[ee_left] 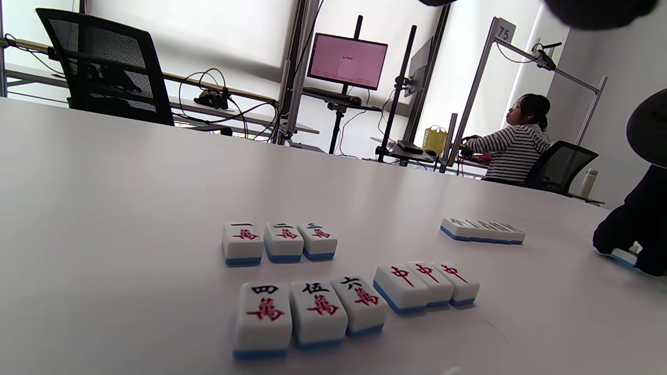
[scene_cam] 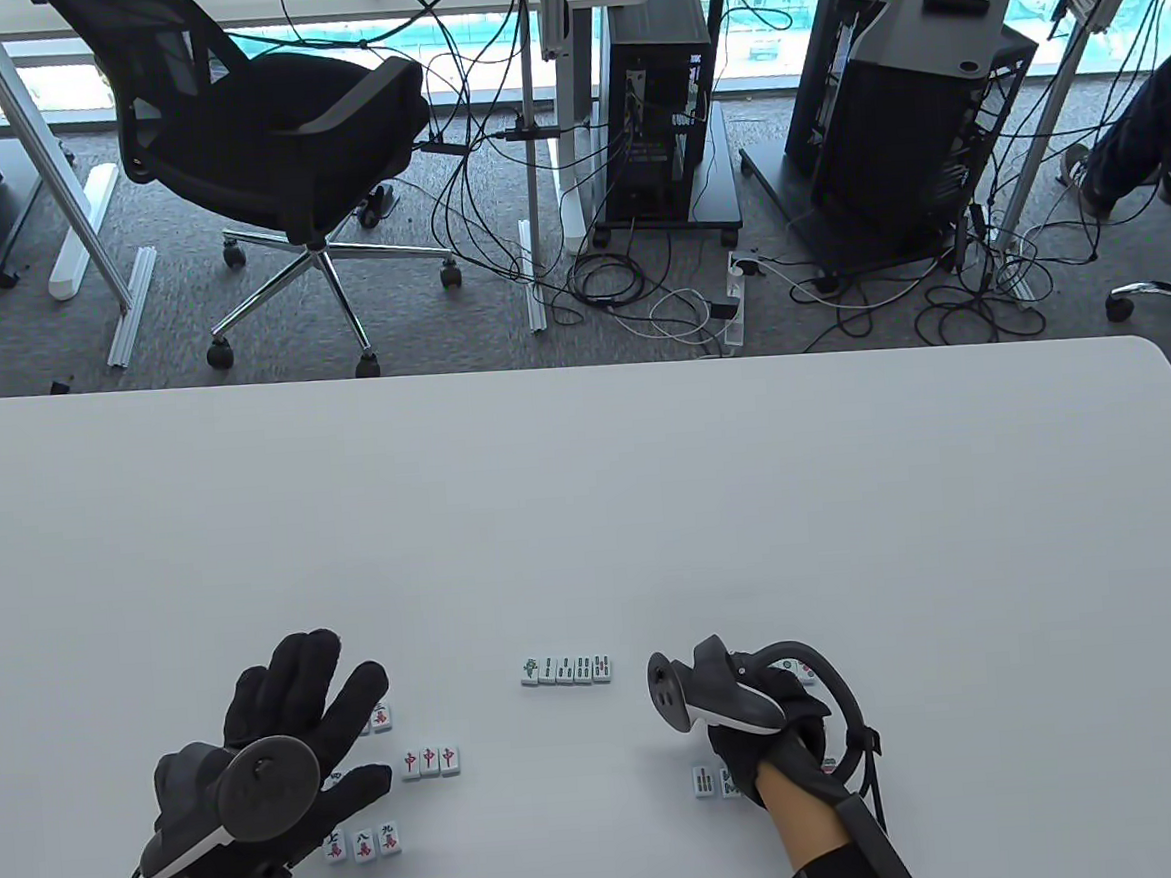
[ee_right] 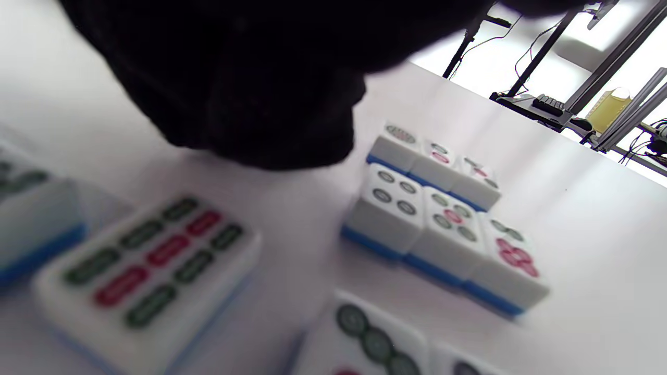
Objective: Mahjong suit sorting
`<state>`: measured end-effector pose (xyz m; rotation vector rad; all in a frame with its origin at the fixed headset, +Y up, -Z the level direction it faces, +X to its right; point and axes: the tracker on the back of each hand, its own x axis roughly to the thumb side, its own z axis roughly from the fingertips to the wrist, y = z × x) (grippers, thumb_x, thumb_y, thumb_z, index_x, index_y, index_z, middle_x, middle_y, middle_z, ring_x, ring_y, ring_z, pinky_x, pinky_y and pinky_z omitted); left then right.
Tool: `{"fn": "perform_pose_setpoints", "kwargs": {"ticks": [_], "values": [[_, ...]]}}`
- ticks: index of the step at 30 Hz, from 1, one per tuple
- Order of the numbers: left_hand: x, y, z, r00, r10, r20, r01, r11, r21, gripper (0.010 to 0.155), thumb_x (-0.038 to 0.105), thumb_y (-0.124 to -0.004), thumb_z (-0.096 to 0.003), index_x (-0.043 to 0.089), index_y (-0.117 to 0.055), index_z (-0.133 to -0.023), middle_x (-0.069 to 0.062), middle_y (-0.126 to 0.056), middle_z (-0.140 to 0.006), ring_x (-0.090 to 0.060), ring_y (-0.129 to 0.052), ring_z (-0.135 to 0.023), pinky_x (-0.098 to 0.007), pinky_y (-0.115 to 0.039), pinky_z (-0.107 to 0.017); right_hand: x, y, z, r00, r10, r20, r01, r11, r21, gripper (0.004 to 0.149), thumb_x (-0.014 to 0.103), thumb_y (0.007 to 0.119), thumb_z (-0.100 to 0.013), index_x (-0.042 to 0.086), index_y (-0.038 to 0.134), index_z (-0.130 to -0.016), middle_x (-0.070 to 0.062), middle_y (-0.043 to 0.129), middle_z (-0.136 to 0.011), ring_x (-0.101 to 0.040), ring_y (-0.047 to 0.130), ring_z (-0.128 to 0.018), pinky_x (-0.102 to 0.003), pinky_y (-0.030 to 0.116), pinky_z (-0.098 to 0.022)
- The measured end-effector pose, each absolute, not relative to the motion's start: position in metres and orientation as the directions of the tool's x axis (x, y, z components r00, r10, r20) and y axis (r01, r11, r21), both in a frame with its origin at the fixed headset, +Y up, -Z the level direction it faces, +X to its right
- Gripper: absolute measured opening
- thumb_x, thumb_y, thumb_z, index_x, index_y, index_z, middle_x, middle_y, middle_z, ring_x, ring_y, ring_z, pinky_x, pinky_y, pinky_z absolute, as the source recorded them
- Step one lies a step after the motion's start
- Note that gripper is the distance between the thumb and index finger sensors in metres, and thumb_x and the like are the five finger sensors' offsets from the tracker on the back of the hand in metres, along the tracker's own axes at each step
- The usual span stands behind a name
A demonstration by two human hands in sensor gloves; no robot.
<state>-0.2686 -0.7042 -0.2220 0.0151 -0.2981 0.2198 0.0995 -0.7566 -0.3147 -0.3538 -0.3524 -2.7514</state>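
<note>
My left hand (scene_cam: 304, 709) lies flat with its fingers spread over the character tiles, holding nothing. The left wrist view shows rows one-two-three (ee_left: 279, 242) and four-five-six (ee_left: 310, 312). Seven-eight-nine (scene_cam: 363, 841) lies by the thumb. A row of red dragon tiles (scene_cam: 430, 761) sits to the right, and a bamboo row (scene_cam: 567, 669) lies mid-table. My right hand (scene_cam: 757, 748) curls down over two bamboo tiles (scene_cam: 715, 781); its fingertips are hidden under the tracker. The right wrist view shows a nine-bamboo tile (ee_right: 146, 271) and circle tiles (ee_right: 443, 219) under the dark glove (ee_right: 234, 78).
The white table (scene_cam: 590, 499) stretches far beyond the tiles. Its far edge gives onto an office chair (scene_cam: 275, 150), computer towers and floor cables. A seated person (ee_left: 513, 146) works at a desk behind.
</note>
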Motion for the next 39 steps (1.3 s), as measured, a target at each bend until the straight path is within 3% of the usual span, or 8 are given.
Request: {"fn": "perform_pose_setpoints", "kwargs": {"ticks": [3, 7, 13, 25, 35, 39], "values": [[-0.269, -0.704, -0.222, 0.932, 0.213, 0.293, -0.217, 0.976, -0.018, 0.081, 0.071, -0.064, -0.0365, 0.044, -0.033, -0.107, 0.013, 0.002, -0.113, -0.021, -0.004, -0.114, -0.058, -0.018, -0.082, 0.083, -0.751, -0.319, -0.923, -0.244, 0.298, 0.277, -0.958, 0.071, 0.057, 0.035, 0.087, -0.034, 0.006, 0.080, -0.082, -0.001, 0.098, -0.034, -0.008, 0.087, -0.005, -0.028, 0.082, -0.004], [-0.269, -0.704, -0.222, 0.932, 0.216, 0.292, -0.220, 0.975, -0.020, 0.081, 0.071, -0.064, -0.0364, 0.044, -0.033, -0.107, 0.013, 0.002, -0.113, -0.021, -0.005, -0.114, -0.058, -0.018, -0.082, 0.060, -0.750, -0.325, -0.901, -0.285, 0.327, 0.290, -0.956, -0.037, 0.057, 0.035, 0.087, -0.034, 0.006, 0.080, -0.082, 0.000, 0.098, -0.034, -0.007, 0.088, -0.006, -0.028, 0.082, -0.005], [-0.270, -0.704, -0.222, 0.930, 0.223, 0.294, -0.228, 0.973, -0.017, 0.081, 0.071, -0.064, -0.0365, 0.044, -0.033, -0.107, 0.013, 0.002, -0.113, -0.021, -0.004, -0.114, -0.058, -0.018, -0.082, 0.037, -0.756, -0.339, -0.903, -0.257, 0.343, 0.291, -0.955, 0.051, 0.057, 0.035, 0.086, -0.034, 0.007, 0.079, -0.083, -0.001, 0.098, -0.036, -0.008, 0.088, -0.007, -0.028, 0.083, -0.006], [-0.271, -0.705, -0.223, 0.928, 0.233, 0.292, -0.237, 0.971, -0.020, 0.081, 0.071, -0.064, -0.0366, 0.044, -0.033, -0.107, 0.013, 0.002, -0.113, -0.021, -0.005, -0.114, -0.058, -0.018, -0.082, 0.022, -0.765, -0.347, -0.900, -0.225, 0.373, 0.275, -0.958, 0.084, 0.055, 0.034, 0.085, -0.036, 0.009, 0.079, -0.084, -0.001, 0.098, -0.038, -0.008, 0.089, -0.009, -0.028, 0.083, -0.008], [-0.271, -0.705, -0.223, 0.929, 0.227, 0.293, -0.230, 0.973, -0.024, 0.081, 0.071, -0.064, -0.0366, 0.044, -0.033, -0.107, 0.013, 0.002, -0.113, -0.021, -0.005, -0.114, -0.058, -0.018, -0.082, 0.042, -0.742, -0.329, -0.899, -0.196, 0.391, 0.221, -0.975, 0.018, 0.060, 0.036, 0.083, -0.037, 0.010, 0.073, -0.090, -0.002, 0.099, -0.040, -0.009, 0.090, -0.011, -0.028, 0.084, -0.009], [-0.270, -0.706, -0.223, 0.930, 0.223, 0.293, -0.225, 0.974, -0.026, 0.081, 0.071, -0.064, -0.0365, 0.044, -0.033, -0.107, 0.013, 0.002, -0.113, -0.021, -0.005, -0.114, -0.058, -0.018, -0.082, 0.062, -0.735, -0.313, -0.900, -0.190, 0.393, 0.231, -0.971, 0.060, 0.059, 0.037, 0.082, -0.037, 0.010, 0.075, -0.089, -0.001, 0.099, -0.039, -0.008, 0.089, -0.010, -0.028, 0.084, -0.008]]}}
